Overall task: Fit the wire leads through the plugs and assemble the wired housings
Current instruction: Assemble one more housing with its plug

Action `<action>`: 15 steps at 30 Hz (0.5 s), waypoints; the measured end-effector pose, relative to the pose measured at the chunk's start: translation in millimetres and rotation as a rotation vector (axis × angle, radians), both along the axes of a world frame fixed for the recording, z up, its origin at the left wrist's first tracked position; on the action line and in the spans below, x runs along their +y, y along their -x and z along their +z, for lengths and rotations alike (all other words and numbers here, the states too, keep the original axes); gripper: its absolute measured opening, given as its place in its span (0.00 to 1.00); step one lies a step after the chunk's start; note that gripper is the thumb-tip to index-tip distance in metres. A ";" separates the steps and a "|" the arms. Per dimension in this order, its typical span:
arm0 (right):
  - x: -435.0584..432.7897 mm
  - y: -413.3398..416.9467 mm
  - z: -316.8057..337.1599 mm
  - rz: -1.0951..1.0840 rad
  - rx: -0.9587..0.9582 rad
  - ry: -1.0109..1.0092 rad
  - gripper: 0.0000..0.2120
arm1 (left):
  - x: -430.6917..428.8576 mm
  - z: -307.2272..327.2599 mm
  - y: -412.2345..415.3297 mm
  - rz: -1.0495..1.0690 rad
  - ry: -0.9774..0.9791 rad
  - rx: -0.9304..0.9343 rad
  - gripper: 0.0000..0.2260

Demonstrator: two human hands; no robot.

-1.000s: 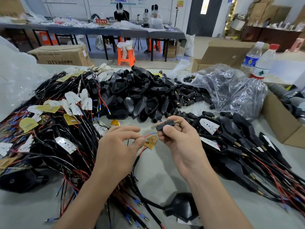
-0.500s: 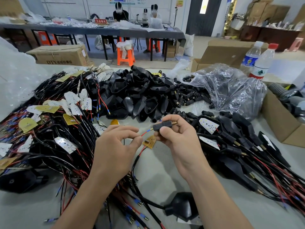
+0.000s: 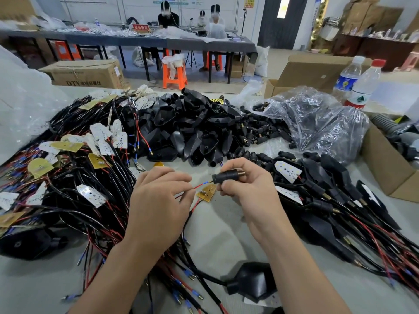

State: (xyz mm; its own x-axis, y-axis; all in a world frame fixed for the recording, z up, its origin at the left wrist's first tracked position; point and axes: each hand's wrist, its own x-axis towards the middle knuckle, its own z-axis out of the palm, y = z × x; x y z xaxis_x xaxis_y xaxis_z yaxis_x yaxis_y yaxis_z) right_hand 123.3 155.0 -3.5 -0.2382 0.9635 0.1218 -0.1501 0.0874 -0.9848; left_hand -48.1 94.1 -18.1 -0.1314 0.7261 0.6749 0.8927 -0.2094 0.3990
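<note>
The left hand (image 3: 158,200) pinches a red wire lead (image 3: 199,185) between thumb and fingertips, its blue tip right at the mouth of a black plug (image 3: 226,176) gripped by the right hand (image 3: 247,191). The hands are close together, with a small yellow board (image 3: 206,191) just below the lead. Behind them lies a heap of black housings (image 3: 190,130); tangled wires (image 3: 68,189) spread to the left and wired housings (image 3: 335,196) to the right on the grey table (image 3: 217,234)

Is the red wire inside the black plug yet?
Not yet: the red wire ends, blue tip showing, just outside the black plug. Left hand pinches the wire, right hand holds the plug.
</note>
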 end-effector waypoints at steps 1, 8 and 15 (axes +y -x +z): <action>0.5 -1.1 -0.3 0.009 -0.027 -0.007 0.21 | 0.1 -0.4 0.0 0.005 0.000 0.010 0.03; 1.3 -2.5 -2.5 -0.036 -0.270 -0.071 0.20 | 1.8 0.1 -0.6 -0.068 0.083 -0.129 0.05; 0.5 -5.1 -0.1 0.023 -0.113 0.061 0.22 | 0.1 4.3 -2.3 -0.124 0.125 -0.312 0.09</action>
